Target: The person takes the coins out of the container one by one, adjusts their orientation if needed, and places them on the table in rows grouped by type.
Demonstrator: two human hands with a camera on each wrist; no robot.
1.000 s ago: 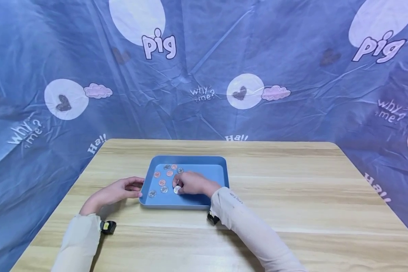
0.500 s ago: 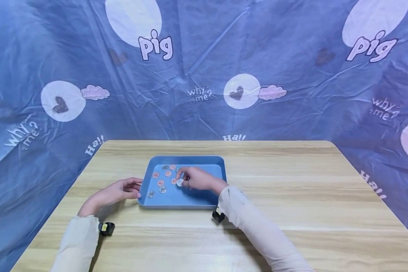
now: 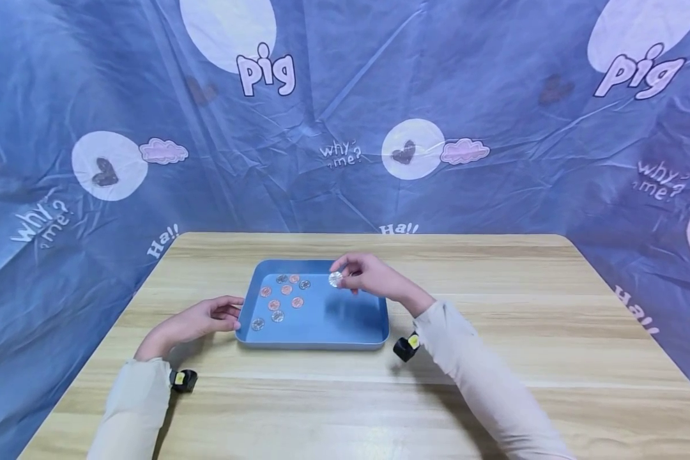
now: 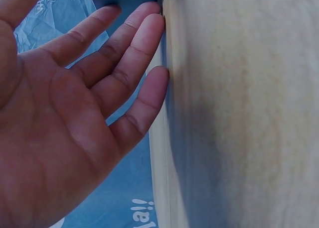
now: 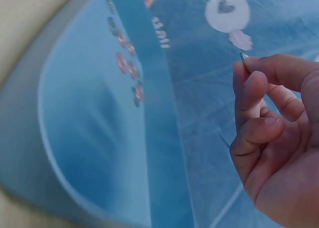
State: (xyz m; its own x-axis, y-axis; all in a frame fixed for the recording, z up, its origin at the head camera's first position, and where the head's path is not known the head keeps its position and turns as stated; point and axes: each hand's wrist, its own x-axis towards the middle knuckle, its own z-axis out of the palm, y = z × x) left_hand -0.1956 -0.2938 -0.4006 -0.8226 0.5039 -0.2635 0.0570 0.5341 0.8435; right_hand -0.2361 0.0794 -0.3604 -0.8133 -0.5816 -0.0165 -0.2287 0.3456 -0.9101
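Between thumb and fingers my right hand (image 3: 374, 276) pinches a silver coin (image 3: 335, 279), held above the right part of a blue tray (image 3: 345, 345). In the right wrist view that coin (image 5: 243, 57) shows edge-on at the fingertips. Several copper and silver coins lie flat in the tray's left half, among them a copper coin (image 3: 297, 302) and a silver coin (image 3: 258, 324). At the tray's left wall rests my left hand (image 3: 198, 319), its fingertips touching the outside. The left wrist view shows its fingers (image 4: 137, 54) loosely extended, with nothing gripped.
The tray stands on a light wooden table (image 3: 494, 319). Behind the table hangs a blue printed cloth (image 3: 345, 115). Each wrist bears a small black camera, such as the right one (image 3: 406, 348).
My right hand has lifted the silver coin from the tray floor and carried it up and right. A copper coin it had covered now shows. The left hand stays at the tray.
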